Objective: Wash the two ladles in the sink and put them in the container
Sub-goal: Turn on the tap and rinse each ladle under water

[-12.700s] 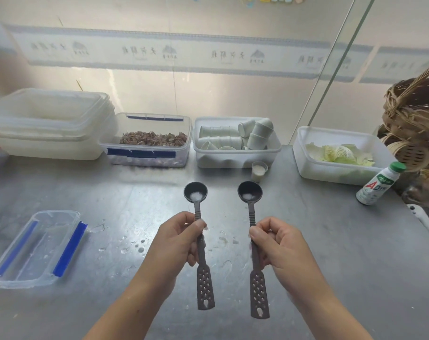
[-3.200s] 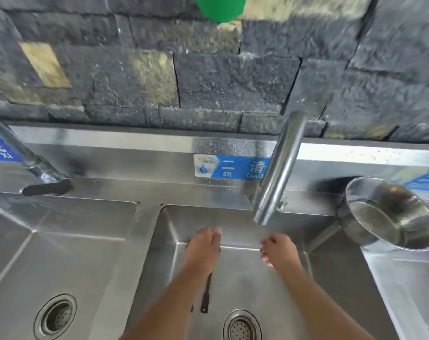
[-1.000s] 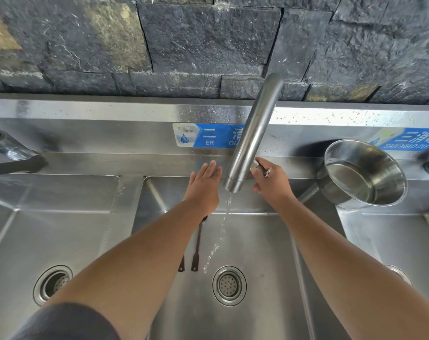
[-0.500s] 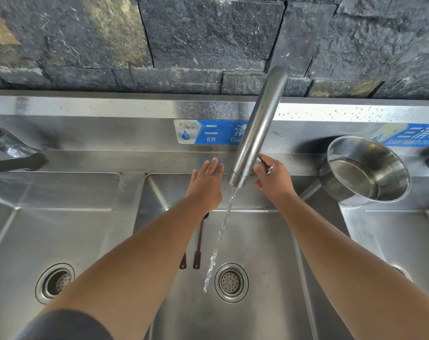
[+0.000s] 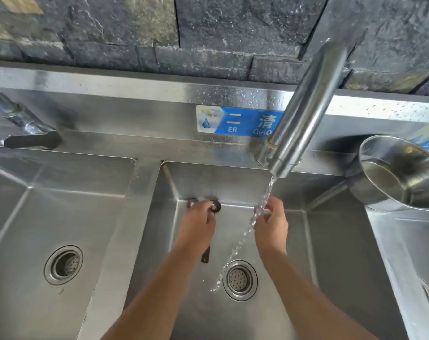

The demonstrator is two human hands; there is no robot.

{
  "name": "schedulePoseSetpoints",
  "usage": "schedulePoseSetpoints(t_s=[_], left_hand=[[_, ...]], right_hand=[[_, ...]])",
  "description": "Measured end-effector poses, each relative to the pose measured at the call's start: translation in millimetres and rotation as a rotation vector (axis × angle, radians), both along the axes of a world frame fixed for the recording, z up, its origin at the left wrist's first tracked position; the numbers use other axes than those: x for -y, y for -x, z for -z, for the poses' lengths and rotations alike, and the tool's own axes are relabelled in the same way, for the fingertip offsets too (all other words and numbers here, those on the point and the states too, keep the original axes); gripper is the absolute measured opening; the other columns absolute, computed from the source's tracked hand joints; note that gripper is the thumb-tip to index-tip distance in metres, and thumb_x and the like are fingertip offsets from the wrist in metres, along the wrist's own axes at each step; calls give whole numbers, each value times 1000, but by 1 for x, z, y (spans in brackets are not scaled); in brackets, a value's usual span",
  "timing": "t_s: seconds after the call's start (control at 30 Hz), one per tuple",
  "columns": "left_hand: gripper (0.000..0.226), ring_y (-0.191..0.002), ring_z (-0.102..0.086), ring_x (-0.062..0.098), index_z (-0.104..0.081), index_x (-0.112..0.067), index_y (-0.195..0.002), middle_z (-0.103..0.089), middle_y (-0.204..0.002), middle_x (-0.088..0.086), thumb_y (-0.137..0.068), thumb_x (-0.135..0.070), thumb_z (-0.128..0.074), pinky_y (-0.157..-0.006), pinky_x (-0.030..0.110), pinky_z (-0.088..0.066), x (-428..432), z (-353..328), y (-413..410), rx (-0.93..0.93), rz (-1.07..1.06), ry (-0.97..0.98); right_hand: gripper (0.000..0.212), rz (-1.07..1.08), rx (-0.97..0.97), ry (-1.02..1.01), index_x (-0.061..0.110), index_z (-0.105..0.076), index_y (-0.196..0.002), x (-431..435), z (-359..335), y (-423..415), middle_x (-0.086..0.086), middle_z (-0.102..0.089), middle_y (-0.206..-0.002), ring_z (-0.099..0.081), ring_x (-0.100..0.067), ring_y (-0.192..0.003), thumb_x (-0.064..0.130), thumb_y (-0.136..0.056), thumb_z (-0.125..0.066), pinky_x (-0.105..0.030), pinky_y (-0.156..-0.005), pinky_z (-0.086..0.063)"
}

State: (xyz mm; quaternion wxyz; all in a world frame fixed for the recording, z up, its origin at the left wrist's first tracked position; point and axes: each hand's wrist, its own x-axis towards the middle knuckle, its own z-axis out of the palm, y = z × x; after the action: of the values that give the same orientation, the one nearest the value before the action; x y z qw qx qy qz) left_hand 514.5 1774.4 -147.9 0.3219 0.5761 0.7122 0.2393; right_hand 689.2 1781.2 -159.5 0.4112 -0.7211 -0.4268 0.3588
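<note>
Two dark ladles lie side by side in the middle sink basin [image 5: 319, 266], bowls against the back wall. One bowl [image 5: 216, 206] and part of the other [image 5: 190, 203] show past my fingers, and a handle end [image 5: 205, 256] sticks out under my wrist. My left hand [image 5: 198, 225] is down on them, fingers curled around their necks. My right hand [image 5: 272, 225] is beside it, holding nothing, fingers apart in the water stream [image 5: 262, 204] from the tap [image 5: 304, 114]. No container is in view.
The stream lands just left of the middle drain [image 5: 240, 280]. A left basin with its own drain [image 5: 63, 265] and a second tap [image 5: 24, 130] lie to the left. A steel pot [image 5: 400, 175] leans on the ledge at right, above a third basin [image 5: 419, 253].
Both hands have come down from the tap into the basin. My left hand now rests on the ladles and my right hand is in the running water.
</note>
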Motion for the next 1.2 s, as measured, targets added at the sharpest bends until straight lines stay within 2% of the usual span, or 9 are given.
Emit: schedulePoseSetpoints(t_s=[0.07, 0.17, 0.3, 0.4, 0.5, 0.63, 0.7, 0.87, 1.2], left_hand=[[34, -103, -66, 18, -64, -20, -122, -71, -117, 3, -92, -15, -51, -89, 27, -51, 9, 25, 2, 62, -75, 74], [30, -94, -66, 11, -67, -22, -116, -73, -111, 0, -91, -15, -52, -74, 15, -48, 22, 61, -2, 204, -174, 190], [30, -89, -68, 14, -69, -20, -110, -73, -103, -1, -88, -13, -49, -80, 32, -57, 26, 106, -9, 251, -249, 302], [29, -90, -64, 15, -69, -16, -103, -70, -99, -1, -86, -6, -48, -77, 27, -51, 20, 135, -10, 185, -284, 328], [15, -82, -61, 21, -65, -13, -88, -64, -83, 0, -84, -6, -52, -74, 37, -50, 12, 160, -11, 138, -291, 300], [10, -85, -63, 22, -63, -14, -91, -68, -93, 2, -87, -10, -55, -75, 35, -51, 5, 181, -13, 42, -305, 294], [10, -91, -64, 24, -62, -16, -95, -67, -99, 1, -88, -13, -56, -76, 33, -50, 3, 187, -14, -1, -291, 285], [7, -86, -64, 29, -60, -14, -89, -67, -92, 4, -88, -17, -54, -69, 35, -45, -2, 189, -16, -38, -263, 280], [29, -53, -45, 11, -47, -18, -61, -56, -61, -3, -87, -6, -52, -45, 26, -27, 6, 175, -27, 93, -356, 286]], right_hand=[[25, -54, -57, 82, 29, -57, -111, 8, 19, 12, 1, -67, -89, -67, -22, -71, 26, -87, -52, -44, -69, -57], [11, -156, -2, 203, 18, -61, -105, 13, 54, 27, -4, -68, -84, -68, -29, -70, 14, -96, -56, -44, -65, -59], [16, -249, 53, 347, 4, -64, -109, 1, 97, 46, -9, -71, -83, -65, -21, -64, 12, -95, -59, -19, -54, -48], [19, -298, 59, 464, 6, -61, -111, -9, 123, 58, -8, -70, -77, -68, -26, -67, 14, -93, -61, -33, -67, -57], [18, -293, 37, 528, 11, -56, -108, -18, 143, 63, -4, -65, -69, -64, -23, -57, 17, -92, -62, -38, -65, -57], [19, -274, 89, 555, 8, -62, -103, -32, 165, 65, -15, -73, -92, -71, -35, -85, 22, -90, -65, -46, -83, -58], [16, -236, 56, 553, 7, -64, -98, -35, 172, 67, -18, -74, -90, -71, -38, -88, 20, -88, -65, -49, -84, -57], [19, -253, 63, 554, 4, -69, -88, -31, 175, 75, -16, -75, -81, -71, -35, -83, 20, -85, -61, -44, -81, -59], [14, -295, 97, 587, 11, -63, -73, -23, 170, 74, -4, -65, -68, -61, -20, -66, 18, -84, -68, -30, -64, -48]])
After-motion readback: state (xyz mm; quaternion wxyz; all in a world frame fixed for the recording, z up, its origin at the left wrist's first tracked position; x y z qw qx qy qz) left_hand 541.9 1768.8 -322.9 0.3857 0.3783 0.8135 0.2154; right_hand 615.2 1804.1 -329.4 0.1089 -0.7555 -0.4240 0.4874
